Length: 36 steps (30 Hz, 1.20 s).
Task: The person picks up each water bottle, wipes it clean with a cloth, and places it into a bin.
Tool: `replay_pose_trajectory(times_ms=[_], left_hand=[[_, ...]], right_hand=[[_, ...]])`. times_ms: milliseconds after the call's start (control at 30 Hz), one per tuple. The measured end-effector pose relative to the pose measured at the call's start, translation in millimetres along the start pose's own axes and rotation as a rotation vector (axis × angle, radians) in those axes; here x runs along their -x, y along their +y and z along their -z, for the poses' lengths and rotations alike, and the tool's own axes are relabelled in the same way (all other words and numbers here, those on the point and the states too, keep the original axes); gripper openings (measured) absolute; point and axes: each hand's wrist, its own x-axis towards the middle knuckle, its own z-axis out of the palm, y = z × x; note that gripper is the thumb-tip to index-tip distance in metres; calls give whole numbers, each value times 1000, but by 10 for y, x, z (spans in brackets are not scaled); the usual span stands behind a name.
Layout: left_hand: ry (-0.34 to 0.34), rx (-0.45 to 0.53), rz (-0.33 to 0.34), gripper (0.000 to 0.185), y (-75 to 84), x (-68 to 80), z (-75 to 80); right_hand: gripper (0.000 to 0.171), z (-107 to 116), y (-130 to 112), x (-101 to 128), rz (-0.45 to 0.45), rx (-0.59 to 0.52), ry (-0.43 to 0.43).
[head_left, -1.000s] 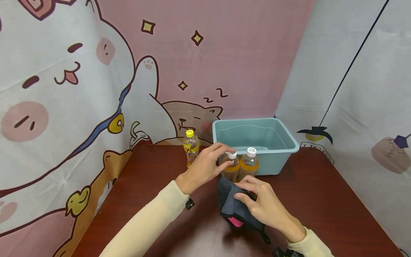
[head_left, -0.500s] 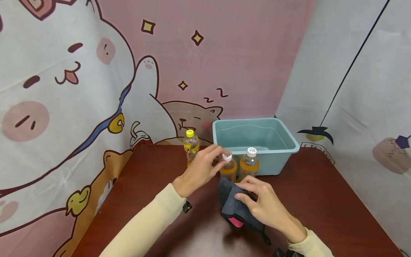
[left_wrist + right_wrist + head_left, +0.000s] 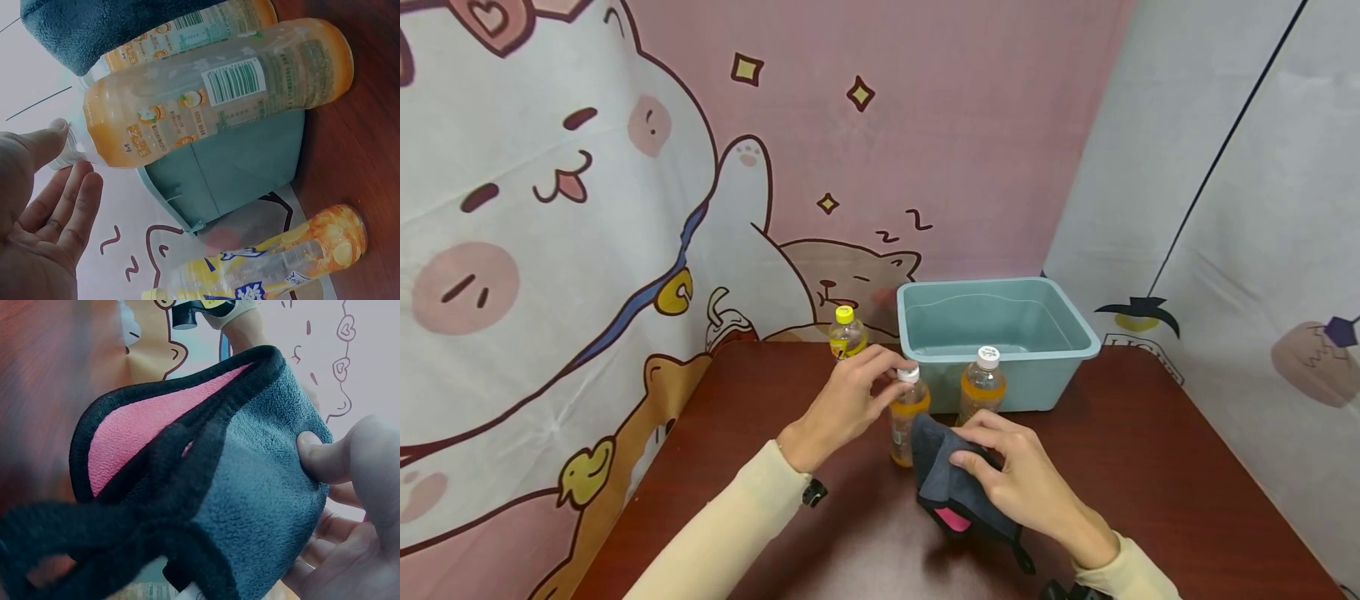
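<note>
My left hand pinches the white cap of a clear bottle with an orange band, which stands upright on the table. The left wrist view shows the bottle's barcode label and the thumb and fingers at the cap. My right hand grips a folded grey-blue cloth with black edging and a pink inner side; a black loop hangs from it. A second white-capped bottle stands just behind the cloth, its lower part hidden.
A light blue plastic bin stands at the back of the dark red table, behind the second bottle. A yellow-capped bottle stands at the back left, partly hidden by my left hand. A printed cloth backdrop rises behind.
My left hand has drawn the bottle leftward and nearer, away from the second bottle, leaving a gap between them. The right hand and cloth have hardly moved.
</note>
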Motion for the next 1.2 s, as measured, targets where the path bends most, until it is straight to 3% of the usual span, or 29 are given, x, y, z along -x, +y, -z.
replay_pose_trajectory(times_ms=[600,967,1200], left_hand=[[-52,-2,-21,39,84,211,251],[-51,100,68,40,119,275,265],[-54,104,119,38,125,287,245]], right_hand=[[28,49,-25,-64,4,14,39],[31,94,-24,-146,18,28,86],[29,122,-27,-219,0,66,135]])
